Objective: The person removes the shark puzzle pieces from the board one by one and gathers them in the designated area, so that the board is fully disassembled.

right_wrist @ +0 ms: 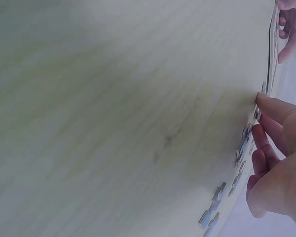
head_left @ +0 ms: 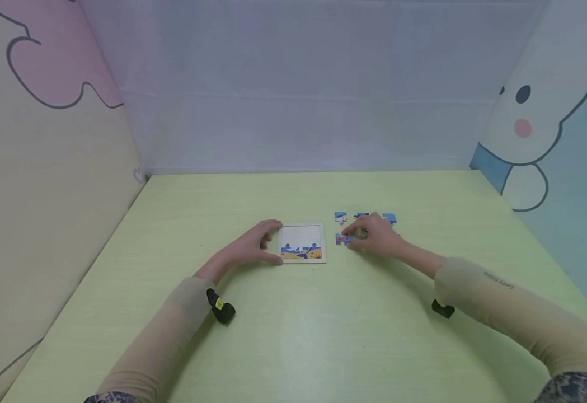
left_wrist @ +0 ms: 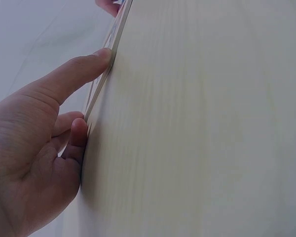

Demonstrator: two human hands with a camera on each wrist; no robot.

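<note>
A square white puzzle frame (head_left: 300, 263) lies flat on the table, its lower part filled with yellow and blue pieces. My left hand (head_left: 253, 244) steadies its left side, thumb at the near corner and forefinger at the far corner; the left wrist view shows the thumb (left_wrist: 101, 57) against the frame's edge. To the right of the frame, my right hand (head_left: 377, 236) pinches a blue and red puzzle piece (head_left: 340, 239) between thumb and forefinger, low at the tabletop. The right wrist view shows those fingertips together, with the piece mostly hidden.
Loose puzzle pieces lie around the right hand: a white and blue one (head_left: 341, 217), a dark blue one (head_left: 361, 215) and a light blue one (head_left: 390, 218). Others are partly covered by that hand. A pale cloth wall (head_left: 293, 112) stands behind the yellow-green table (head_left: 293, 324).
</note>
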